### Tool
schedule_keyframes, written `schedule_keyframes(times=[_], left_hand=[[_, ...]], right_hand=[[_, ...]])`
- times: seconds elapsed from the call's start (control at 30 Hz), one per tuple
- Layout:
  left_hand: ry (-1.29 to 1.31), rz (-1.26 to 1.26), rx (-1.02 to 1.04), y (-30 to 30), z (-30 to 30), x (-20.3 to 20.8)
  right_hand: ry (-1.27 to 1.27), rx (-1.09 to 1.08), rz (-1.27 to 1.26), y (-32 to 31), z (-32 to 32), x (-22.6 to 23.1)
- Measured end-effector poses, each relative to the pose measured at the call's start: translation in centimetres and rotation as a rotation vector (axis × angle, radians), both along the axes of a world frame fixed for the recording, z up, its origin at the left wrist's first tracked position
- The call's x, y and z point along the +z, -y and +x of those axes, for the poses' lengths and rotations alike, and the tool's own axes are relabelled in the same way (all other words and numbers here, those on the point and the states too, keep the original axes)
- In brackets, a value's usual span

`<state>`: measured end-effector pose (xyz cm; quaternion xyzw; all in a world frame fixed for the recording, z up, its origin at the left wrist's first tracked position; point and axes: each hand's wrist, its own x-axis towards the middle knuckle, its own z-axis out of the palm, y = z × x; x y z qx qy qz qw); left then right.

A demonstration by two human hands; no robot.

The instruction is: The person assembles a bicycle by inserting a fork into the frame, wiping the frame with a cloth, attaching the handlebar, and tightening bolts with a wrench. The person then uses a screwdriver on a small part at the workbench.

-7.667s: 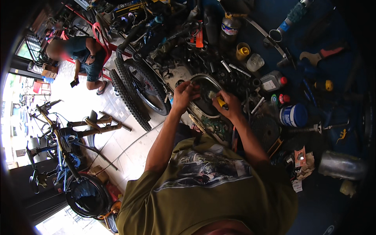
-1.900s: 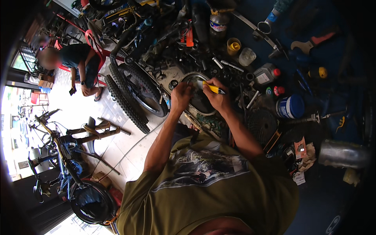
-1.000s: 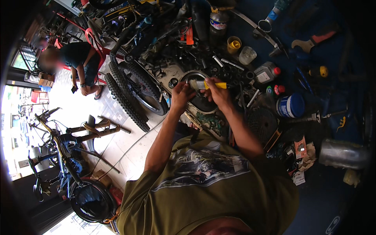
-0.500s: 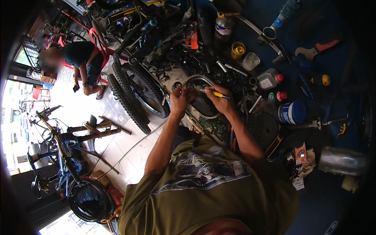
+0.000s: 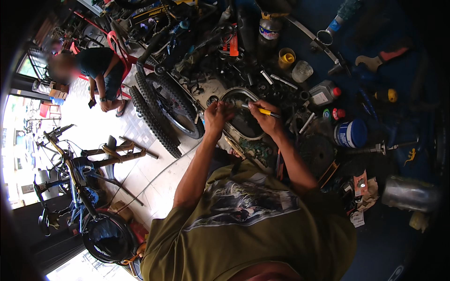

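Note:
My right hand [image 5: 266, 118] is closed around a slim tool with a yellow handle [image 5: 268, 113]; its thin pale tip points left, toward my other hand. What kind of tool it is, I cannot make out. My left hand [image 5: 218, 116] has its fingers curled together, and whatever they may hold is hidden. Both hands are over an oval metal-rimmed pan [image 5: 255, 138] with a dark inside. Small dark rings [image 5: 212, 99] lie just beyond my left hand.
Loose bike parts crowd the far side, near a yellow cup [image 5: 286, 58], a grey bottle [image 5: 324, 93] and a blue-lidded tub [image 5: 350, 134]. Bicycle wheels [image 5: 154, 114] stand at left. A person [image 5: 101, 70] sits beyond them; a bike frame [image 5: 75, 173] stands nearer.
The tool in my right hand has drawn slightly right, away from my left hand, so a gap now shows between its tip and my left fingers. My left hand stays nearly in place.

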<state>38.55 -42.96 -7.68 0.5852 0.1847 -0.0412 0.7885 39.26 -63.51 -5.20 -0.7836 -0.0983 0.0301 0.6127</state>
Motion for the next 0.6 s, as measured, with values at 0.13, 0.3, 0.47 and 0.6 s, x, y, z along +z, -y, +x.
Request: schedule_keyframes(times=[0.13,0.3,0.47,0.6], left_hand=[[-0.025,0.12,-0.076,0.4,0.2,0.1],[-0.07,-0.164,0.009,-0.1,0.3,-0.1],[-0.168,-0.5,0.027,0.3,1.5,0.0],[-0.212,-0.621,0.001,0.9,1.8,-0.8]], right_hand=[[0.079,0.019,0.029,-0.6,-0.7,0.1],[0.086,0.017,-0.179,2.0,0.3,-0.2],[0.054,0.02,-0.301,2.6,-0.3,-0.5],[-0.063,-0.017,-0.028,0.5,-1.0,0.7]])
